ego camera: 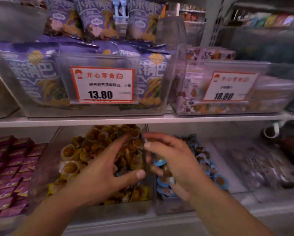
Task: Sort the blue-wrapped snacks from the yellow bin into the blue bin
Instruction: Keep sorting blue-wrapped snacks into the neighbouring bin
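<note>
Several blue snacks (160,163) being held in right hand (175,160) over blue bin (173,207), left hand (107,169) spread wide, digging through yellow bin (98,212); sorting seemingly midway, strays likely remaining.

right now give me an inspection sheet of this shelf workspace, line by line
surface: white shelf board, clear bins above and below it
job's things: clear bin of yellow-wrapped snacks; to its right, clear bin of blue-wrapped snacks
clutter: purple small boxes at lower left; purple snack bags above, with a 13.80 price tag and an 18.80 price tag
grippers: left hand spread open over the yellow pile; right hand curled round blue-wrapped pieces at the divider
cables: nothing seen
surroundings: blurred store shelving at right
</note>
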Action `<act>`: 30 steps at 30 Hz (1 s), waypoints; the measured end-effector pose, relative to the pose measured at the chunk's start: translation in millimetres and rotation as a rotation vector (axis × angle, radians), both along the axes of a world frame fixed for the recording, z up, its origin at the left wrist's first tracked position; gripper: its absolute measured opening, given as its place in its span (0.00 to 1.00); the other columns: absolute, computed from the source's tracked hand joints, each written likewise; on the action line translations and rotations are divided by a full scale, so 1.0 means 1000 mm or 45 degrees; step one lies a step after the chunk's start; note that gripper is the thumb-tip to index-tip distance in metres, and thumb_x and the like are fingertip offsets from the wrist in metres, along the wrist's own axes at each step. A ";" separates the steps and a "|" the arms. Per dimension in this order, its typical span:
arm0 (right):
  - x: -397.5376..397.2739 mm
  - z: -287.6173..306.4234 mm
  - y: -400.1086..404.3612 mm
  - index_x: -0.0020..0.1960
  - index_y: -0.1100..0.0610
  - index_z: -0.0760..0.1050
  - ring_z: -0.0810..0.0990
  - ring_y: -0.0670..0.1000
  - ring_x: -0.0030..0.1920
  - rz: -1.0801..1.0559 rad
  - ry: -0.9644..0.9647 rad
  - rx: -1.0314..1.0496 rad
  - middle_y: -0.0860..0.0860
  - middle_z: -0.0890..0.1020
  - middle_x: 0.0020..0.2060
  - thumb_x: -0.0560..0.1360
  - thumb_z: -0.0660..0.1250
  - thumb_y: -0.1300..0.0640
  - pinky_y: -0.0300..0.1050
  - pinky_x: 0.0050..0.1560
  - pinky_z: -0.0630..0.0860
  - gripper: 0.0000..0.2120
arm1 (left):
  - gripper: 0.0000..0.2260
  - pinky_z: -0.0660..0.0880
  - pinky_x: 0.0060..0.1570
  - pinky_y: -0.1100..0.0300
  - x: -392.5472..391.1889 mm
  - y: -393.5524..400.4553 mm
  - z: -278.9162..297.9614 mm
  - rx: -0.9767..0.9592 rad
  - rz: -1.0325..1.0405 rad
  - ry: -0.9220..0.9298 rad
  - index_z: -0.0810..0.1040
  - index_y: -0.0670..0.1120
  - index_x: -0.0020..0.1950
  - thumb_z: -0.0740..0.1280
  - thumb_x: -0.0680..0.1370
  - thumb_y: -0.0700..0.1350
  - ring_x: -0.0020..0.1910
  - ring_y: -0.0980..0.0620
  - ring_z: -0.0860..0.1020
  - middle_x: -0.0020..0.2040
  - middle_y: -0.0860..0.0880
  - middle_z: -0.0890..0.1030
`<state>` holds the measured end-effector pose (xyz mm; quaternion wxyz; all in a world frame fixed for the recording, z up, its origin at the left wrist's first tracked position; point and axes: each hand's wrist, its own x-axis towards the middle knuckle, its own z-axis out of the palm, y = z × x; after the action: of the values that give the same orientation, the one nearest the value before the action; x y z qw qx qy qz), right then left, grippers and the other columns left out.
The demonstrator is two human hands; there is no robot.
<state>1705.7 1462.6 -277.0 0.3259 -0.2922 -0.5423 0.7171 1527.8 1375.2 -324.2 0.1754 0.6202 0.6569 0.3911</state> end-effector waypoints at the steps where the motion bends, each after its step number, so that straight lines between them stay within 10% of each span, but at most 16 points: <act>1: 0.009 0.001 0.013 0.49 0.55 0.84 0.76 0.49 0.28 -0.102 0.007 0.033 0.56 0.79 0.31 0.75 0.70 0.62 0.39 0.23 0.66 0.06 | 0.32 0.67 0.53 0.81 -0.001 0.001 0.001 -0.003 0.013 0.041 0.62 0.73 0.70 0.65 0.67 0.75 0.62 0.74 0.70 0.66 0.74 0.70; 6: 0.033 -0.029 0.061 0.45 0.46 0.81 0.79 0.41 0.43 -0.220 -0.692 0.497 0.43 0.83 0.40 0.78 0.68 0.52 0.31 0.38 0.71 0.04 | 0.14 0.73 0.55 0.63 -0.035 0.012 -0.019 -0.002 0.344 0.436 0.80 0.54 0.62 0.70 0.77 0.45 0.56 0.53 0.80 0.59 0.54 0.80; 9: 0.035 -0.047 0.065 0.48 0.43 0.79 0.78 0.38 0.44 -0.155 -0.888 0.718 0.43 0.82 0.44 0.79 0.65 0.47 0.26 0.40 0.71 0.05 | 0.14 0.72 0.52 0.60 -0.059 0.015 -0.021 -0.177 0.529 0.474 0.79 0.51 0.63 0.68 0.78 0.45 0.57 0.47 0.80 0.59 0.48 0.81; 16: -0.004 -0.050 0.030 0.63 0.48 0.77 0.65 0.27 0.65 -0.025 -0.557 1.311 0.33 0.73 0.61 0.79 0.65 0.50 0.23 0.63 0.61 0.14 | 0.33 0.61 0.70 0.46 -0.050 0.019 -0.021 -0.495 0.306 0.958 0.70 0.63 0.71 0.53 0.71 0.76 0.68 0.46 0.69 0.68 0.56 0.72; 19: -0.016 -0.058 0.025 0.63 0.51 0.79 0.61 0.43 0.75 0.069 -0.696 1.514 0.42 0.75 0.67 0.77 0.68 0.55 0.41 0.76 0.59 0.14 | 0.31 0.53 0.75 0.45 -0.037 0.019 -0.026 -0.416 0.108 1.096 0.68 0.60 0.73 0.56 0.73 0.71 0.72 0.50 0.66 0.67 0.56 0.73; 26: -0.022 -0.059 0.029 0.62 0.51 0.80 0.60 0.47 0.76 0.096 -0.696 1.389 0.44 0.75 0.66 0.76 0.63 0.64 0.49 0.77 0.59 0.18 | 0.10 0.67 0.64 0.44 -0.061 0.002 -0.020 -0.279 0.371 1.135 0.83 0.55 0.55 0.68 0.74 0.49 0.54 0.44 0.79 0.54 0.51 0.80; 30: -0.023 -0.060 0.027 0.60 0.52 0.80 0.58 0.45 0.76 0.072 -0.677 1.401 0.42 0.76 0.63 0.75 0.63 0.67 0.34 0.75 0.52 0.18 | 0.15 0.59 0.71 0.42 -0.059 0.002 -0.019 -0.339 0.355 1.164 0.82 0.56 0.58 0.61 0.78 0.58 0.60 0.48 0.76 0.55 0.53 0.79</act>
<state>1682.3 1489.2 -336.6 0.2631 -0.2354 -0.9036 0.2427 1469.2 1376.8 -343.3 -0.1067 0.6068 0.7876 0.0114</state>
